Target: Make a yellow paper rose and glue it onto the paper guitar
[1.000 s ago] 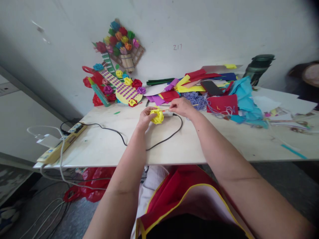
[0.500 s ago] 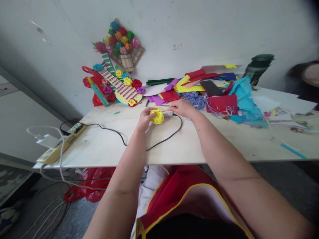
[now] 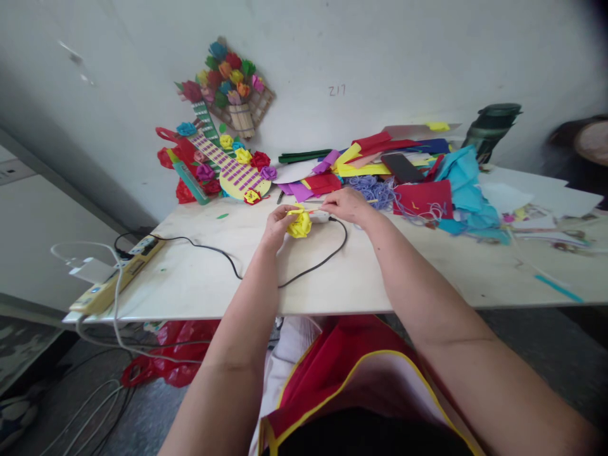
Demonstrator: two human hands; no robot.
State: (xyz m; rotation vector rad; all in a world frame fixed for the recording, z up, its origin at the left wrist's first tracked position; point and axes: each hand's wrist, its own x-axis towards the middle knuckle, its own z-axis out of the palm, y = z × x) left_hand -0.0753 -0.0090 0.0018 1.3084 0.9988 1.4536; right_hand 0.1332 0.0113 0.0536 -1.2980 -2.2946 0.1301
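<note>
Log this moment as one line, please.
left hand: holding yellow flower | right hand: pinching thin stick | black cord: lying on table

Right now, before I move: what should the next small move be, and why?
I'd hold the yellow flower steady in the left hand and ease the right hand slightly toward it: the right fingers look pinched on something thin pointing at the flower. I'd go gently, as the white corded device lies close by.
</note>
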